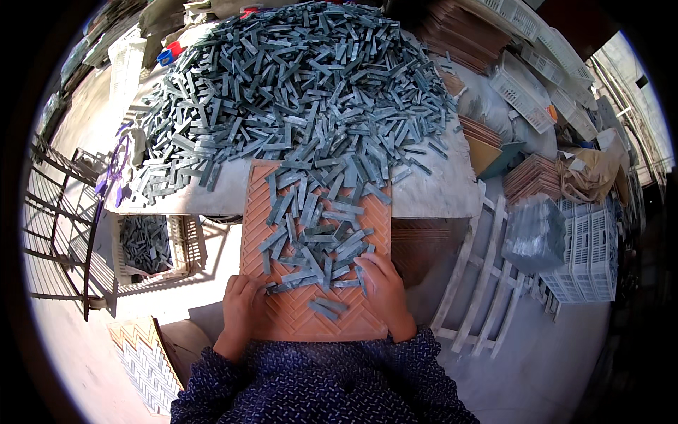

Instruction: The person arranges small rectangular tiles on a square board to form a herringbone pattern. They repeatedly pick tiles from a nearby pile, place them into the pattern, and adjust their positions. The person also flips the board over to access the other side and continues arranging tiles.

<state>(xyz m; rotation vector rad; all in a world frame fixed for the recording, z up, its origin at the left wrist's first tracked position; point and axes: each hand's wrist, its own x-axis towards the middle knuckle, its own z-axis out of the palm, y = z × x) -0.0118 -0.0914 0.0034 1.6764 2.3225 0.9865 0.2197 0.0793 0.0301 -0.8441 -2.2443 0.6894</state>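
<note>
An orange tray [282, 326] with a herringbone pattern of grooves lies in front of me, its far end under the edge of a big pile of strips. Loose grey-green stone strips [311, 212] lie jumbled over its far and middle part. Two strips [328, 308] rest apart near its close end. My left hand [242, 311] is curled at the tray's left edge, fingertips by the end of a strip; what they hold is hidden. At the right side, my right hand [385, 291] has its thumb and fingers closed around a small stone strip [361, 280].
A large heap of strips [304, 85] covers the pale table [441, 191]. Below left stands a crate [182, 247] of strips; a patterned panel [147, 360] lies nearby. At right are a slatted pallet [474, 283], white plastic crates [583, 247] and stacked orange trays [533, 178].
</note>
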